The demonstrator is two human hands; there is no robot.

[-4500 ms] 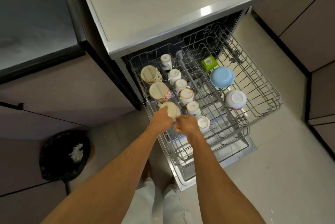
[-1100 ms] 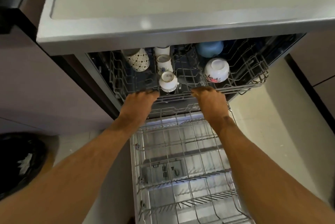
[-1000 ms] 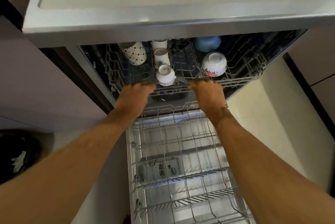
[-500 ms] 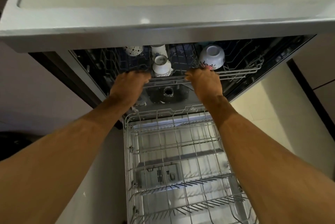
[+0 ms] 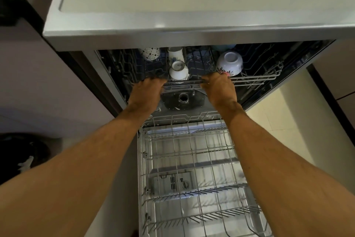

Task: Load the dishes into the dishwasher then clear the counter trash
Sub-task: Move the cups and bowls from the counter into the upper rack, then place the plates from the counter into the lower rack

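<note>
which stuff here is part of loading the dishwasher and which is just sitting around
In the job: upper rack, gripped at its front rail by left hand and right hand; white cup, patterned mug and floral bowl in it.
Just sitting: lower rack, pulled out; detergent dispenser on the door; black-bagged bin on the floor.

The left hand point(image 5: 146, 95) and right hand point(image 5: 220, 90) are gripping the front rail of the upper rack point(image 5: 255, 81), which is sitting mostly inside the dishwasher point(image 5: 172, 37). A white cup point(image 5: 178, 70) and a floral bowl point(image 5: 229, 63) are resting upside down in it, and the lower rack point(image 5: 192, 152) is standing pulled out below.
</note>
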